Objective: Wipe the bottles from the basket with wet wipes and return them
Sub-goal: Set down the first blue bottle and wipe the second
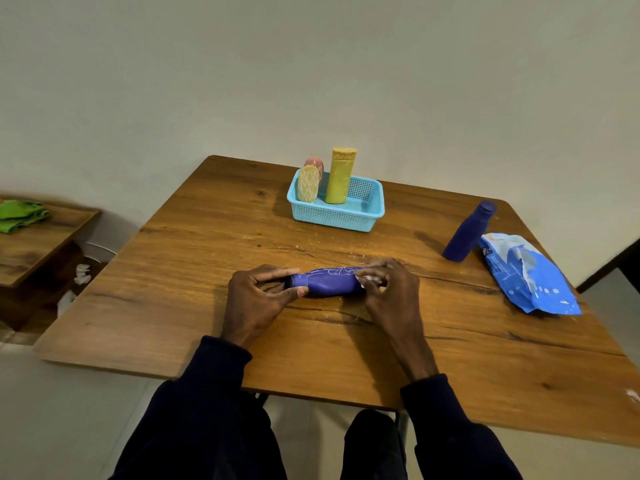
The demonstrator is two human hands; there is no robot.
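Note:
A purple bottle (329,281) with white scribbles lies on its side just above the wooden table (207,271). My left hand (258,299) grips its cap end with thumb and fingers. My right hand (391,289) holds the other end, with a white wet wipe (369,279) bunched under its fingers against the bottle. A light blue basket (337,211) stands further back and holds a tall yellow bottle (340,176), a flat cream bottle (308,184) and an orange one (317,164) behind it. A second purple bottle (467,232) stands upright at the right.
A blue wet wipes pack (526,275) lies at the table's right edge, next to the upright purple bottle. A lower side table (41,244) at the left carries a green cloth (20,214). White crumpled bits (81,273) lie on the floor between the tables.

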